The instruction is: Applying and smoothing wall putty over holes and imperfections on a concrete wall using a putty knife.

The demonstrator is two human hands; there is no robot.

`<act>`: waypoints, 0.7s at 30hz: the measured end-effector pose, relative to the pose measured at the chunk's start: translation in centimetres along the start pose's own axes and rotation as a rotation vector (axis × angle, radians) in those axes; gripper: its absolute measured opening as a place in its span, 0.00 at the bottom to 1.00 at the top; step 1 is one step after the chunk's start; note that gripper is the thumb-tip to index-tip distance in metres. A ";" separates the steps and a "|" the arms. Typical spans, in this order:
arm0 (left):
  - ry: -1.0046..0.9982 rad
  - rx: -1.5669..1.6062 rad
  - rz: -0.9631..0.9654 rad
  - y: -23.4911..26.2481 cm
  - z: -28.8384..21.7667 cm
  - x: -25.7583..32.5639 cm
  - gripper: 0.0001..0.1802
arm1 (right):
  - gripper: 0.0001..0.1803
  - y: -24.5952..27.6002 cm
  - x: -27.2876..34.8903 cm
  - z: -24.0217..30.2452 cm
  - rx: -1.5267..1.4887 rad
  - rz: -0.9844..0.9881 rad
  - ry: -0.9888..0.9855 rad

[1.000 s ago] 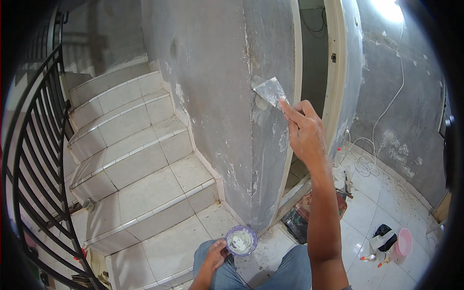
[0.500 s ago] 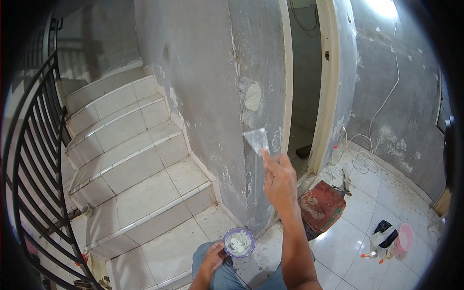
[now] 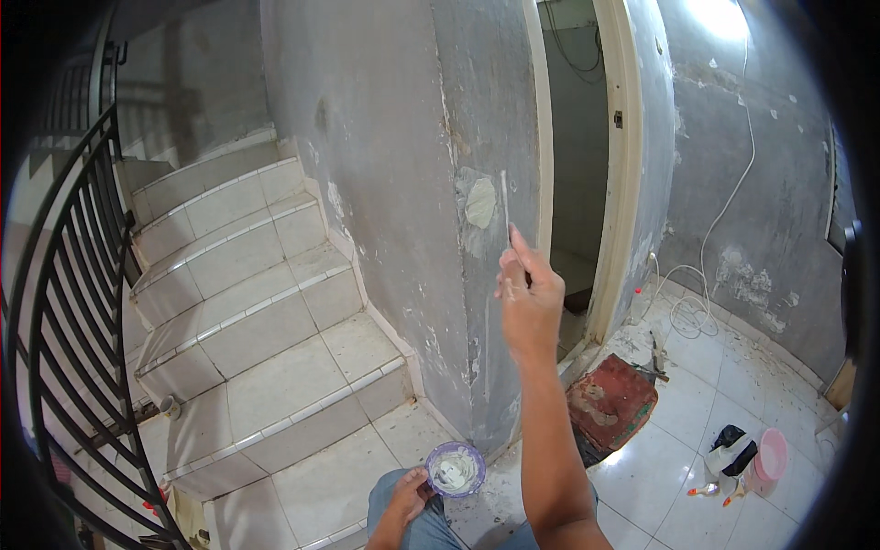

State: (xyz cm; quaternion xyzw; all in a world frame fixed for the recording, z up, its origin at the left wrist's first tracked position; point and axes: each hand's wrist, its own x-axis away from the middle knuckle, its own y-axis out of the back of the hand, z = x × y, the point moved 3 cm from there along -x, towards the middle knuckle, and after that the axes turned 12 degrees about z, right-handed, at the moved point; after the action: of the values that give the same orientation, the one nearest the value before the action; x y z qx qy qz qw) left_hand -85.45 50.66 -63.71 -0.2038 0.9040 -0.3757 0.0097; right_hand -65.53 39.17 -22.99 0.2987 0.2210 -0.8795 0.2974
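My right hand (image 3: 533, 302) is closed round the handle of a putty knife (image 3: 505, 202). Its blade points up and is seen nearly edge-on, just right of a cream putty patch (image 3: 480, 203) on the grey wall corner. Whether the blade touches the wall I cannot tell. Low down by my knees, my left hand (image 3: 412, 495) grips the edge of a purple bowl (image 3: 456, 446). White putty (image 3: 453, 471) lies inside it and smears its inner wall.
Tiled stairs (image 3: 275, 367) with a black railing (image 3: 69, 302) rise at the left. Right of the corner is a doorway with a cream frame (image 3: 612, 174). A worn red seat-like panel (image 3: 612, 399), a pink basin (image 3: 773, 454), brushes (image 3: 704, 490) and a white cable (image 3: 692, 312) lie on the right.
My right hand has raised the putty knife and turned it, so the blade went from face-on below the patch to edge-on beside it. My left hand still holds the bowl.
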 end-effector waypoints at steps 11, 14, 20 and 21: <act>-0.014 0.012 0.002 0.3 0.3 0.2 0.05 | 0.23 -5.7 -1.1 -0.4 0.761 -0.239 0.392; -0.010 0.009 -0.009 0.3 0.2 -0.1 0.05 | 0.23 -7.8 -0.1 0.1 0.687 -0.210 0.374; -0.011 0.001 0.000 0.6 0.6 -0.5 0.04 | 0.26 -9.4 2.7 1.1 0.656 -0.091 0.429; -0.017 0.009 0.020 0.5 0.5 -0.3 0.03 | 0.26 -9.1 3.0 1.6 0.649 -0.092 0.429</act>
State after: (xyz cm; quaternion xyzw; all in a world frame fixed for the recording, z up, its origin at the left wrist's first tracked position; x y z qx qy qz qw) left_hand -85.28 50.81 -64.46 -0.1978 0.9042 -0.3780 0.0219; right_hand -74.04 43.66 -21.85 0.5443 0.0016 -0.8335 0.0949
